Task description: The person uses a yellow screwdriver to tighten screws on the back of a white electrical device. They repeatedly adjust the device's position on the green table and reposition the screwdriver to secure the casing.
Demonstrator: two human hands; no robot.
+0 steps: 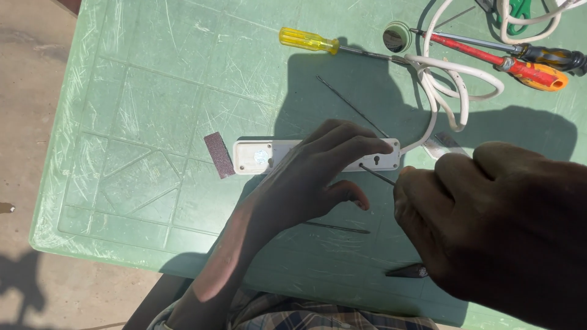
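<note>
A white power strip (254,156) lies face down on the green plastic table (140,110), its white cable (449,91) looping off to the upper right. My left hand (312,180) presses flat on the strip's middle, fingers spread toward its right end. My right hand (489,220) is closed around a thin dark tool (379,176) whose tip rests at a hole near the strip's right end.
A yellow-handled screwdriver (309,41), a roll of tape (397,36), a red-handled screwdriver (526,70) and a dark-handled one (550,56) lie along the far side. A brown sandpaper piece (218,154) lies left of the strip. A thin rod (336,227) and a dark tool tip (406,271) lie nearer me.
</note>
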